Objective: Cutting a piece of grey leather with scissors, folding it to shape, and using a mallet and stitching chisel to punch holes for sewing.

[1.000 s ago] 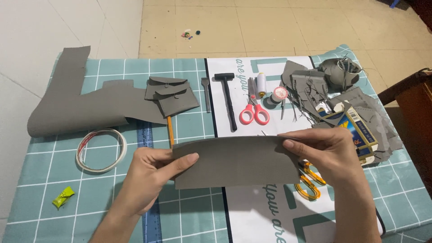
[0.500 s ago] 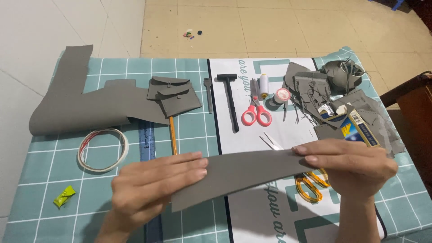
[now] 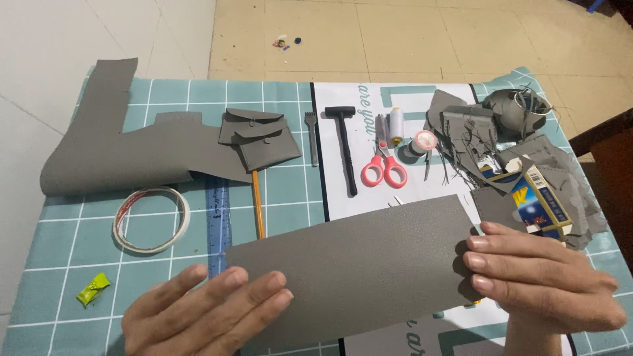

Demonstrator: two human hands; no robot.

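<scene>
A grey leather sheet (image 3: 359, 267) lies flat on the mat in front of me, a long rectangle slanting up to the right. My left hand (image 3: 208, 313) rests palm down on its lower left corner, fingers spread. My right hand (image 3: 544, 280) presses on its right edge with fingers together. Neither hand grips anything.
A big grey leather offcut (image 3: 112, 155), small grey pouches (image 3: 260, 138), a tape roll (image 3: 150, 219), blue ruler (image 3: 217, 224), pencil (image 3: 258, 204), black mallet (image 3: 346, 145), pink scissors (image 3: 384, 168), thread spools (image 3: 395, 125), a blue box (image 3: 541, 201) and scraps (image 3: 508, 112) lie behind. A green wrapper (image 3: 92, 289) is left.
The sheet, held up folded between both hands a second ago, has been turned and laid flat on the mat. Both hands came down and now press on it.
</scene>
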